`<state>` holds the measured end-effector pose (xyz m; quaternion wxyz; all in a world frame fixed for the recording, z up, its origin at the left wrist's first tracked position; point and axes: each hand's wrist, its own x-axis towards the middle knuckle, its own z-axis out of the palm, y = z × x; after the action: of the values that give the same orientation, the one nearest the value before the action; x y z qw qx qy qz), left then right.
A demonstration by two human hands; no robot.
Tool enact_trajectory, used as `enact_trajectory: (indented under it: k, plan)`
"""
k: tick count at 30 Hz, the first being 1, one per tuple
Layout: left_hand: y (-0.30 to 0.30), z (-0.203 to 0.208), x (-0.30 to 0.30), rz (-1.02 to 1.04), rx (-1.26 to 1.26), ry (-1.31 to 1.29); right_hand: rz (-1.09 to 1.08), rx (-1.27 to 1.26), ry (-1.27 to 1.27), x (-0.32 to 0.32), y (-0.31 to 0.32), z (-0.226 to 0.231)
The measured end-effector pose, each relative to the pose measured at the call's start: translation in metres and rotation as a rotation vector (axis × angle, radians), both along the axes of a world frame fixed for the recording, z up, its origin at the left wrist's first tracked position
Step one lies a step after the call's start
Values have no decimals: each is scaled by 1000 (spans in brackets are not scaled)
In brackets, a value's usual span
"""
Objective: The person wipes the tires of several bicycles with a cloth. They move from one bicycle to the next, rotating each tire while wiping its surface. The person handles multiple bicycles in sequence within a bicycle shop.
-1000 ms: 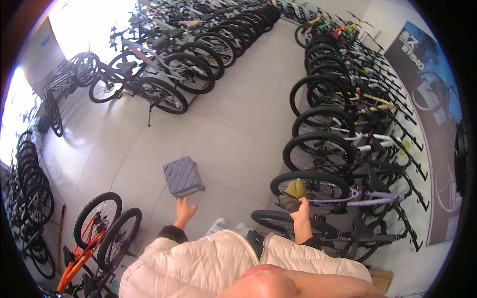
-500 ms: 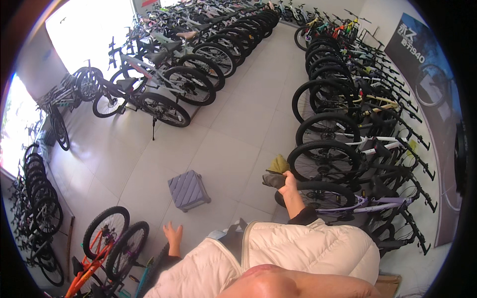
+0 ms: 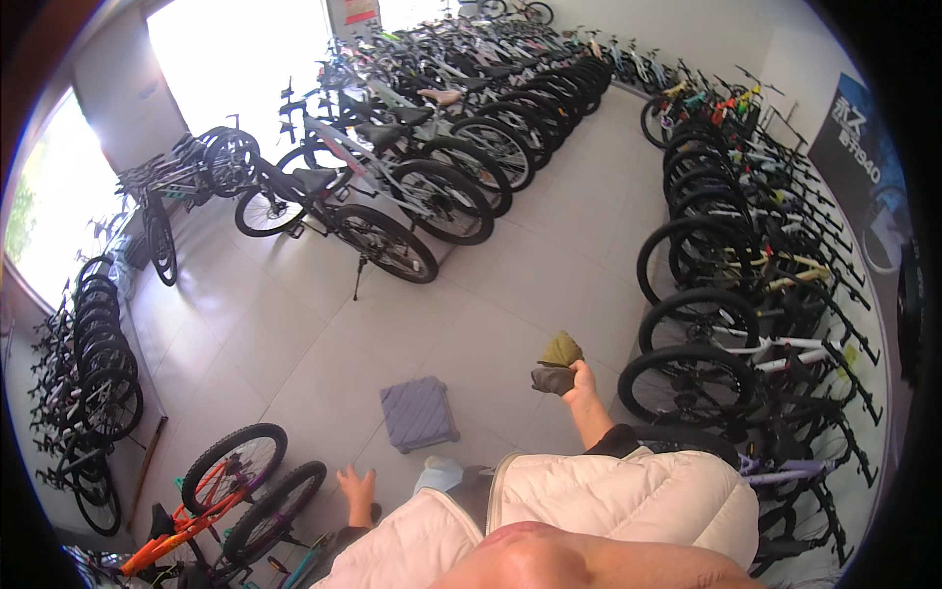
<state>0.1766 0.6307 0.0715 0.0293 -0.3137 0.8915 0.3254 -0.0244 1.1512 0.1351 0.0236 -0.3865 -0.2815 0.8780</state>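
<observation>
My right hand (image 3: 583, 381) is closed around two bunched cloths, an olive-green cloth (image 3: 561, 349) above a dark grey cloth (image 3: 552, 379). It is held out in front of me, left of the right-hand bicycle row. Low on the other side, my left hand (image 3: 355, 491) has its fingers spread and holds nothing. A square grey-purple plastic stool (image 3: 417, 412) with a ribbed top stands on the tiled floor between the hands, a little ahead of them. Neither hand touches it.
Bicycles crowd the right side, their black tyres (image 3: 687, 385) facing the aisle. Another long row fills the far left, starting with a dark bicycle (image 3: 388, 240) on its kickstand. An orange bicycle (image 3: 186, 530) is close at lower left. More bicycles (image 3: 103, 363) line the left wall.
My view has swung to the left, so the bicycle rows and the stool sit further right. The stool looks nearer to me. Both hands keep much the same pose, the cloths still in the right.
</observation>
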Motion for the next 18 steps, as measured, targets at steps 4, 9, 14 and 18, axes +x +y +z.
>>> enact_trajectory:
  k: [4,9,14,18]
  plan:
    - [-29,-1,-36,-31,57,48,5,36,-5,-41,-35,21]
    - [-64,0,-55,30,105,71,59,55,31,-79,-92,46]
    - [-94,-13,-42,110,75,58,151,130,5,-122,-150,64]
    - [-108,-19,-20,227,27,38,434,-22,119,-167,-200,64]
